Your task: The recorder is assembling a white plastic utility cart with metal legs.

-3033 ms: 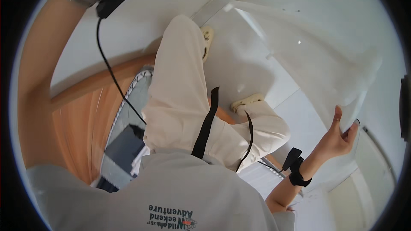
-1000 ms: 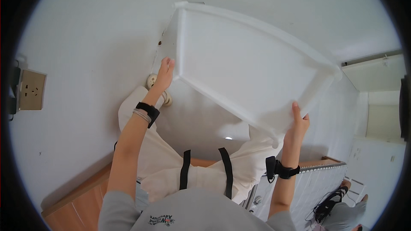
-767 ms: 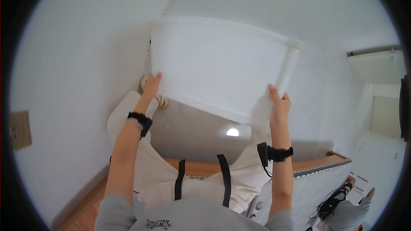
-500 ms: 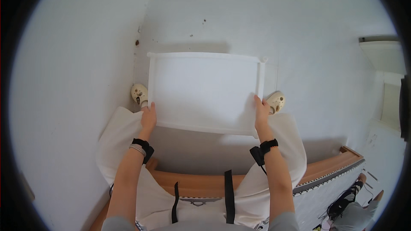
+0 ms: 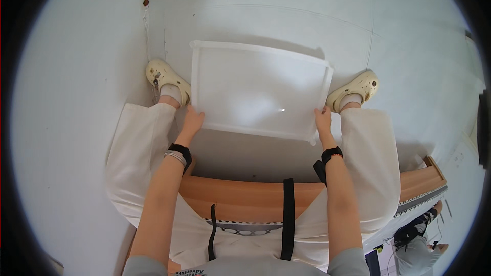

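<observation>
A white rectangular panel (image 5: 255,89) with a raised rim and small knobs at its corners is held flat between my legs, low over the floor. My left hand (image 5: 193,120) grips its near left corner, the thumb on the rim. At the near part of the right side, my right hand (image 5: 323,119) has its fingers closed on the edge. The undersides of both grips are hidden. A patch of glare shows on the panel's smooth face.
Cream clogs are on my feet, the left clog (image 5: 166,79) and right clog (image 5: 355,91) flanking the panel. Beneath me runs a wooden bed edge (image 5: 240,194). A white wall (image 5: 76,97) stands at left. Another person (image 5: 417,250) is at the lower right.
My view has come down closer to the floor, and my feet look larger. The panel tilts slightly differently and now shows glare. Both hands keep their hold on it.
</observation>
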A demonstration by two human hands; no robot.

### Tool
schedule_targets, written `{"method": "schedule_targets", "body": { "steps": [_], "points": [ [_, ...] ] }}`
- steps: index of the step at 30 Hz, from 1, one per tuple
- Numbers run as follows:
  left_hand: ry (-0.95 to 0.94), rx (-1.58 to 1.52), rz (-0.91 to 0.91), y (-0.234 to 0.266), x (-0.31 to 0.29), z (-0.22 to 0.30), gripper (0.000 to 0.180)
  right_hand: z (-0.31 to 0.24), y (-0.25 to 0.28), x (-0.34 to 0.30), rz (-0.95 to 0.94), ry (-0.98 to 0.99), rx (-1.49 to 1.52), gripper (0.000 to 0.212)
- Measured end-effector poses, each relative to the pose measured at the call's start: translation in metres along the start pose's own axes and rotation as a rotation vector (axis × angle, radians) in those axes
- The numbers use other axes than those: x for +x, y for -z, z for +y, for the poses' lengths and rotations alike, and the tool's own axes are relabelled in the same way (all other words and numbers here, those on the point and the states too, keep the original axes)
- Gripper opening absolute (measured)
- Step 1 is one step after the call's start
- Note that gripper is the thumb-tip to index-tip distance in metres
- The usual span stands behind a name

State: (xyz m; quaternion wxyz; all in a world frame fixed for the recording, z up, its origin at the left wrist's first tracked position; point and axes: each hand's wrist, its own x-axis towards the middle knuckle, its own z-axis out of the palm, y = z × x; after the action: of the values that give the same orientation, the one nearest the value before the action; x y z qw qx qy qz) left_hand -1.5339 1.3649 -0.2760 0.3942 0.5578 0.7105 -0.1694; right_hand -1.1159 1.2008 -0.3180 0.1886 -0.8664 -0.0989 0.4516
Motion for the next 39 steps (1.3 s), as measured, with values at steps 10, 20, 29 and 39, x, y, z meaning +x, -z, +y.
{"method": "schedule_targets", "body": {
  "steps": [10, 20, 29, 39],
  "points": [
    [-0.067, 0.041, -0.137, -0.014, 0.018, -0.003, 0.039, -0.026, 0.007, 0.029, 0.093, 0.328, -0.297, 0.040],
    [-0.059, 0.149, -0.097, -0.017, 0.029, -0.013, 0.038, -0.025, 0.009, 0.000, -0.043, 0.155, -0.256, 0.040],
    [-0.045, 0.187, -0.098, -0.026, 0.036, -0.022, 0.041, 0.001, -0.002, 0.022, -0.300, 0.081, -0.148, 0.050],
    [-0.111, 0.225, -0.118, -0.013, 0.035, -0.020, 0.040, -0.015, 0.014, 0.001, -0.269, 0.057, 0.060, 0.036]
  ]
}}
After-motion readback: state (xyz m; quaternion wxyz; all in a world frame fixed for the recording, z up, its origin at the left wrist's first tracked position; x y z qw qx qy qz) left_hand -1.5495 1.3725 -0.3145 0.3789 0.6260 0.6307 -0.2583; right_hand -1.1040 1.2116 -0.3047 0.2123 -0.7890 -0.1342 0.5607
